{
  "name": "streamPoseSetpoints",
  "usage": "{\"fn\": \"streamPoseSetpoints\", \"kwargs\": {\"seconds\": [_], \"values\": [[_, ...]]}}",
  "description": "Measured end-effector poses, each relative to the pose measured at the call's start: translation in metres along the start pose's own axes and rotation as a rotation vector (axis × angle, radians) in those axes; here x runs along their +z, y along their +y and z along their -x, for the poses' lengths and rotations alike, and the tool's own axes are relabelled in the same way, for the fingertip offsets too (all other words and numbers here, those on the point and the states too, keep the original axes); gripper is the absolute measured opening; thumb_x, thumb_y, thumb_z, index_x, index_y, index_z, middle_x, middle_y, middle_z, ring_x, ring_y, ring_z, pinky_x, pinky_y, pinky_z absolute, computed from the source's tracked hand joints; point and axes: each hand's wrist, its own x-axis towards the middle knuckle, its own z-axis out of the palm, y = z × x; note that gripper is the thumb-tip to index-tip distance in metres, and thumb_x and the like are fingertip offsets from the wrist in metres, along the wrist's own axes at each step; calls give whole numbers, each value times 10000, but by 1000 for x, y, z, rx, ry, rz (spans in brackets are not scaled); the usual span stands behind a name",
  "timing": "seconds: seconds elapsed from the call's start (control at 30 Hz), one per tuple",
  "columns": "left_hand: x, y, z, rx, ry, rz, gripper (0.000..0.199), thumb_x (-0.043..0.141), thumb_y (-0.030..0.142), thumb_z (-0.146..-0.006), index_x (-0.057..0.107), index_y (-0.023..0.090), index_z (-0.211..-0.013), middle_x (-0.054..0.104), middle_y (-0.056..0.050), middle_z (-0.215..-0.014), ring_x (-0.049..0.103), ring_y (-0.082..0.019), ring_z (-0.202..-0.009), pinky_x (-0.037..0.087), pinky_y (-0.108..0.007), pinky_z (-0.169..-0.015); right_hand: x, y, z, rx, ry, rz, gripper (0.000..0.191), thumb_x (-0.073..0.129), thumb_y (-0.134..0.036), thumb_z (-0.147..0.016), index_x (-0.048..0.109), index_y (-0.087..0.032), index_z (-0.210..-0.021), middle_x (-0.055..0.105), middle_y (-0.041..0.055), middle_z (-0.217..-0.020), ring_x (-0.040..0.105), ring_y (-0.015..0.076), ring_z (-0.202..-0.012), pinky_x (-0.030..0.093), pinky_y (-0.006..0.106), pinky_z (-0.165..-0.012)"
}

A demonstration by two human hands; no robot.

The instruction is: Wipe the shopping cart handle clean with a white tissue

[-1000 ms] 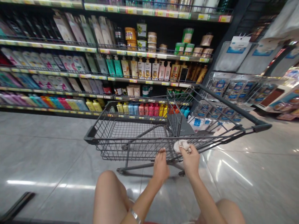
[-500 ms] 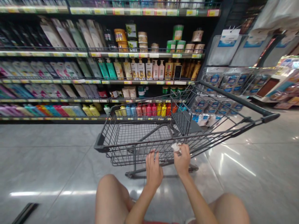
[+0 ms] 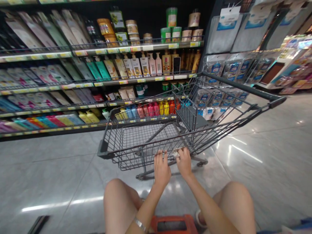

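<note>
A dark grey wire shopping cart (image 3: 136,145) stands sideways right in front of me, its basket bare. My left hand (image 3: 162,169) is at the near side of the basket, palm down, with its fingers stretched out towards the wires; whether the tips touch them I cannot tell. Close to its right, my right hand (image 3: 184,162) is closed on a small crumpled white tissue (image 3: 175,153), which lies against the cart's side wires. The fingers partly cover the tissue.
Shelves of bottles (image 3: 146,66) and jars stand behind the cart. Packaged goods (image 3: 214,68) hang on a rack at the right. An orange-red frame (image 3: 174,224) is between my legs. A dark flat object (image 3: 39,224) lies on the floor at lower left.
My right hand, with the tissue, has moved left, closer to my left hand. The view has tilted and shifted, so the orange-red frame and a wristband on my left arm now show.
</note>
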Motion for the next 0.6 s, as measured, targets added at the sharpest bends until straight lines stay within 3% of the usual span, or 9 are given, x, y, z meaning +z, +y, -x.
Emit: {"fn": "streamPoseSetpoints", "kwargs": {"seconds": [0.17,0.3,0.43,0.6], "values": [[4,0,1,3,2,-4,704,426,-38,-654,357,92,-1342,408,-197,-1347,292,-302,-1317,305,-499,-1044,19,22,8,521,81,-479,102,571,-123,-559,557,-192,-633,538,30,-772,511,201,-797,418,336,-823],[5,-1,0,3,-2,-1,703,432,-43,-638,386,109,-1323,418,-181,-1327,323,-294,-1293,313,-487,-1040,43,31,6,781,133,-592,123,573,-154,-539,485,-202,-609,515,-28,-607,530,164,-652,479,290,-635],[2,3,-2,-31,2,30,657,451,-25,-651,411,96,-1296,407,-185,-1319,330,-298,-1277,314,-489,-1039,57,36,1,1048,104,-770,160,560,-119,-552,437,-209,-603,526,-47,-517,545,137,-503,494,273,-490],[-3,6,-3,-48,2,67,653,446,-28,-650,412,101,-1290,417,-183,-1304,335,-302,-1270,328,-501,-1026,61,39,-8,1215,89,-950,219,538,-77,-574,373,-219,-548,459,-66,-441,510,119,-435,497,261,-437]]}}
